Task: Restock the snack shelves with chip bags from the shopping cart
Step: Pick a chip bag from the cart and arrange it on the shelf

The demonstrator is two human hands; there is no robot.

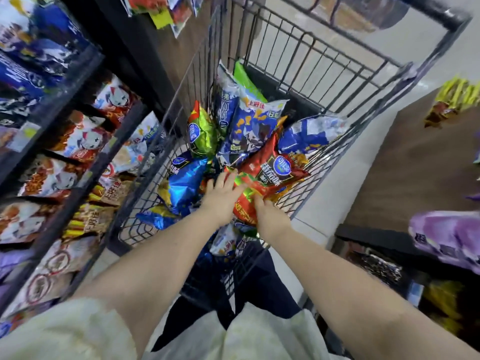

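A black wire shopping cart (306, 55) stands in front of me, full of chip bags. Both arms reach down into it. My left hand (222, 196) lies with straight fingers on the near end of a red chip bag (270, 175). My right hand (270, 216) grips the same red bag at its lower edge, fingers curled under it. Around the red bag lie a shiny blue bag (185, 183), a green bag (202, 131) and blue-and-white bags (249, 126). The snack shelves (78, 157) on my left hold rows of red-and-white bags.
Dark shelf rails run diagonally at the left, close to the cart's side. On the right stands a wooden display with purple bags (446, 235) and yellow bags (457, 97). A strip of pale floor (327, 193) shows between the cart and that display.
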